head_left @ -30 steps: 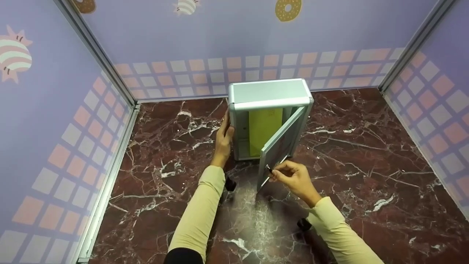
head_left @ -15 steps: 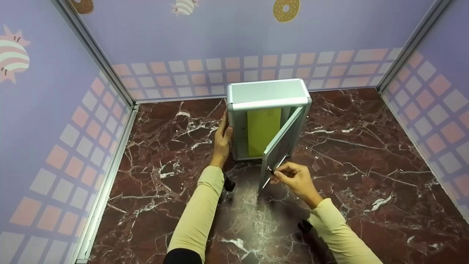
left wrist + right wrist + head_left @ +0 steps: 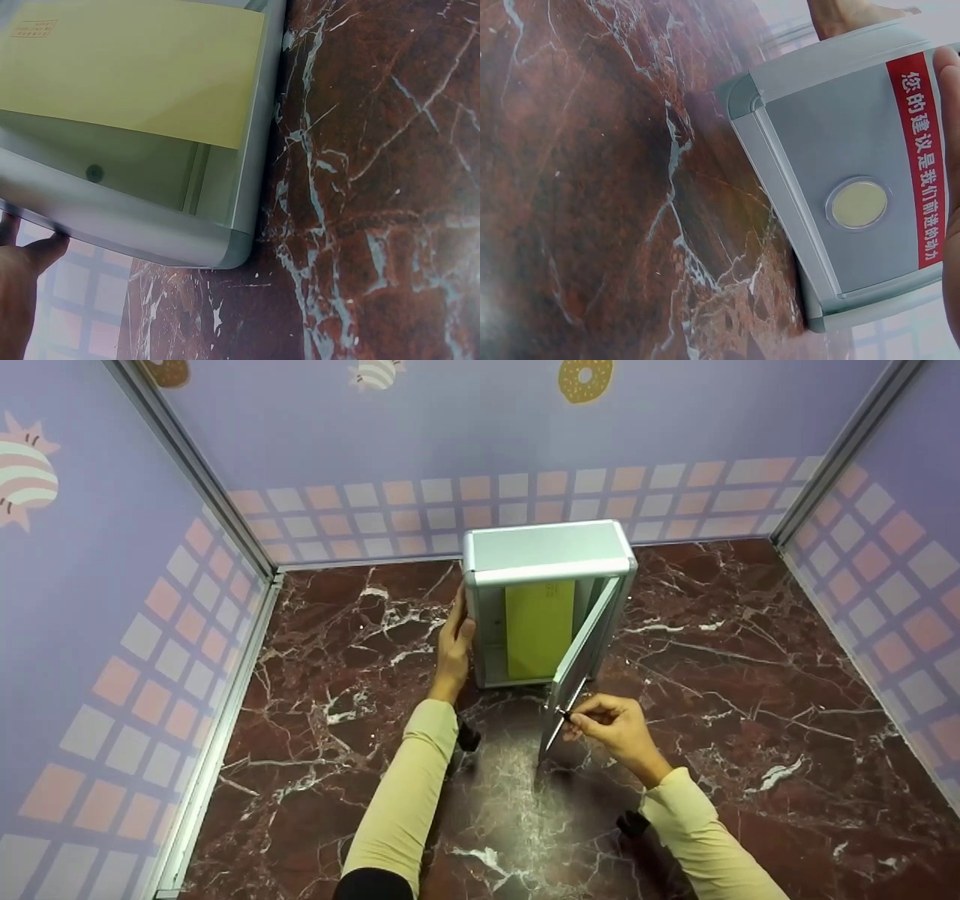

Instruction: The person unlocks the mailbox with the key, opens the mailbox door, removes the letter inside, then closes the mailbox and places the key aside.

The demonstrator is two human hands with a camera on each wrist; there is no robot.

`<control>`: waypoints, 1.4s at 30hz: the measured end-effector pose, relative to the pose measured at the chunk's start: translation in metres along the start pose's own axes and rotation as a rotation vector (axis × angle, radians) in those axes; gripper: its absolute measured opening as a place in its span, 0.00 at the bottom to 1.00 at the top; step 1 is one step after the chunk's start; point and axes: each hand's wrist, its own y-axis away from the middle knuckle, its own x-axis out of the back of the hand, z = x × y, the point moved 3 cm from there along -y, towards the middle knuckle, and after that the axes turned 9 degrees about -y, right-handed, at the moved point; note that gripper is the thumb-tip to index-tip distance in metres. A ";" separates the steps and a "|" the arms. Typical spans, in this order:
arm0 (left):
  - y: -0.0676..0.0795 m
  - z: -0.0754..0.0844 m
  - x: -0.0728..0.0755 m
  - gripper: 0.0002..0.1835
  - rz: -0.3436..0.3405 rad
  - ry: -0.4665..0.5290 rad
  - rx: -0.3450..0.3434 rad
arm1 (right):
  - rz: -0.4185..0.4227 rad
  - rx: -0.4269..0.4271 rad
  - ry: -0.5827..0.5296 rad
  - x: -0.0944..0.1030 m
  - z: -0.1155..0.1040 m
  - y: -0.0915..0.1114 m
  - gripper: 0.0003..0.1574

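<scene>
On the dark red marbled surface [image 3: 337,780], just ahead of the person, the pale box [image 3: 551,547] stands upright near the lilac back wall [image 3: 487,420], and its door [image 3: 579,671] is swung part way out, hinged at the right. Look at the left hand [image 3: 454,652]: fingers stretched along the box's left side, thumb by the front edge, steadying contact but not wrapped round anything. Over on the other side, the right hand [image 3: 611,727] is nearly closed, thumb and fingertips pinching a small black key [image 3: 566,716] right at the free edge of the door! Whether its tip sits inside the lock, too small to tell. Behind the gap, a yellow paper [image 3: 540,630] leans upright within the box, and the left wrist view picks out faint red print at its corner. From the right wrist, a red strip [image 3: 922,165] with white lettering runs across the grey front, a round yellow disc [image 3: 857,204] beside it. Two pale sleeves [image 3: 405,787] frame it all, reaching in from below.
</scene>
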 end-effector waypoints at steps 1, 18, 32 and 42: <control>0.000 0.000 0.000 0.53 0.002 -0.001 0.001 | 0.000 -0.001 -0.009 0.000 0.000 0.001 0.04; -0.002 0.000 -0.001 0.52 -0.009 0.029 -0.017 | 0.014 -0.032 -0.065 0.008 -0.005 0.007 0.02; 0.000 0.000 0.000 0.51 -0.001 0.007 -0.017 | 0.034 -0.046 -0.032 0.012 -0.006 0.009 0.10; 0.000 -0.002 0.001 0.53 0.002 0.016 -0.008 | 0.028 -0.052 -0.042 0.020 -0.008 0.012 0.05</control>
